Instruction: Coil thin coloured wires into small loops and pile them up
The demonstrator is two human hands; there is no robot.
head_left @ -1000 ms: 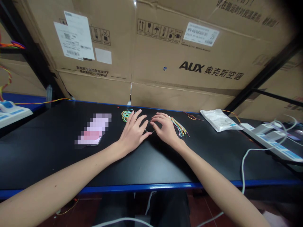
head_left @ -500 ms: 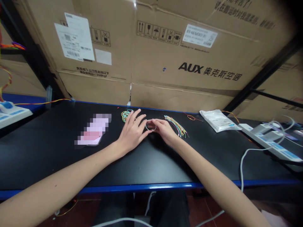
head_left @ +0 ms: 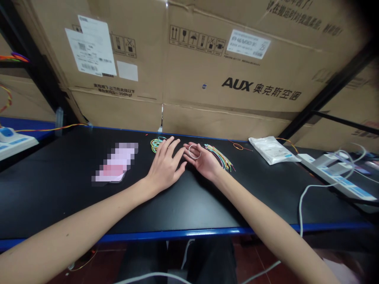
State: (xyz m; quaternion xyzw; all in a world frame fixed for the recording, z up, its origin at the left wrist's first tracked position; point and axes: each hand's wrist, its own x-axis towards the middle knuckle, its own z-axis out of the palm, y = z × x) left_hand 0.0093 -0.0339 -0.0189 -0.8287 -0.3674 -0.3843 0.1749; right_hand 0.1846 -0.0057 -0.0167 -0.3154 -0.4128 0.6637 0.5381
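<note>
My left hand [head_left: 165,165] lies flat on the black tabletop [head_left: 189,205], fingers apart and holding nothing, just below a tangled coil of thin multicoloured wire [head_left: 156,145]. My right hand [head_left: 201,161] is turned palm up. A thin pale metallic wire loop [head_left: 194,151] rests on its palm and fingers. To the right of that hand lies a fanned bundle of cut coloured wires [head_left: 218,157], close to the wrist but apart from it.
A pixelated pink and white item [head_left: 115,165] lies left of my left hand. Right of the wires are a small orange wire coil [head_left: 238,146] and a white packet [head_left: 271,150]. Power strips sit at both table ends, and cardboard boxes stand behind.
My right hand has turned palm up with the wire loop on it. The loop no longer sits between both hands, and my left hand's fingertips have drawn away from it.
</note>
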